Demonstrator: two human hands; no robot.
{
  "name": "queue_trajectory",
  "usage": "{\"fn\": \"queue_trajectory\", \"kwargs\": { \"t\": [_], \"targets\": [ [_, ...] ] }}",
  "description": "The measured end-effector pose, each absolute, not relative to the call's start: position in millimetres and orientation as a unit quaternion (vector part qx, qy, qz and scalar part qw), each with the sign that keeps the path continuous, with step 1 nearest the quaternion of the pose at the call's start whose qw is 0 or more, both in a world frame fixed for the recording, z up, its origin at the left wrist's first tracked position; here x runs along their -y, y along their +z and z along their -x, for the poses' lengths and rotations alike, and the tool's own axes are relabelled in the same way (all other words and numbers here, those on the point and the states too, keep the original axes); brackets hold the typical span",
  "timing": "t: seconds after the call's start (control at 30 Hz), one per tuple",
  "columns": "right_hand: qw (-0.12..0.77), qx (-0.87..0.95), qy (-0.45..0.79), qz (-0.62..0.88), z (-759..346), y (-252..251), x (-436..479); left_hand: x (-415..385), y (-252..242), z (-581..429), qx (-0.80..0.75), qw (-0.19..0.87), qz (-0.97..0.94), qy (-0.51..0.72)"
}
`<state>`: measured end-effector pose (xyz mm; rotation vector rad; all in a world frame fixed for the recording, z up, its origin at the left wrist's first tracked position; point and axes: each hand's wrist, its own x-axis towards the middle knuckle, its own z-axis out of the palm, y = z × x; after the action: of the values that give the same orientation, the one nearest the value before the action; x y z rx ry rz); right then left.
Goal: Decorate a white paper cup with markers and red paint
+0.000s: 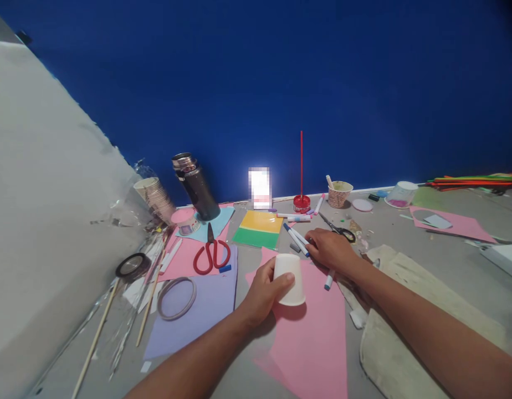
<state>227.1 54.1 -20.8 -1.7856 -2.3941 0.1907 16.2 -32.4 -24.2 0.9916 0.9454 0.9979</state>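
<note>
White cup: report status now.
Left hand grips cup, upside down over pink paper. Right hand at markers. Black scissors just beyond.

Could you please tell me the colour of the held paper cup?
The paper cup is white, as seen best in the head view.

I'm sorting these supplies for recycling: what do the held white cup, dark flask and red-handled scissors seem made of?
White cup: probably matte paper; its surface shows no shine. Dark flask: likely metal, its neck silvery and glossy. Red-handled scissors: dark blades, probably steel; smooth red handles, perhaps plastic.
</note>
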Motion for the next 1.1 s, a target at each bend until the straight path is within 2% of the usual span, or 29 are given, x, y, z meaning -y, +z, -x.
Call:
{"fn": "queue_trajectory", "kwargs": {
  "t": [0.83, 1.1],
  "targets": [
    [0.079, 0.788, 0.043, 0.609, -233, -22, -54, 32, -29, -14, -0.419, 0.642, -0.469, 0.438],
    [0.128, 0.772, 0.089, 0.616, -240, -25, -58, 32, -34, -11, -0.395, 0.654, -0.444, 0.468]
  ]
}}
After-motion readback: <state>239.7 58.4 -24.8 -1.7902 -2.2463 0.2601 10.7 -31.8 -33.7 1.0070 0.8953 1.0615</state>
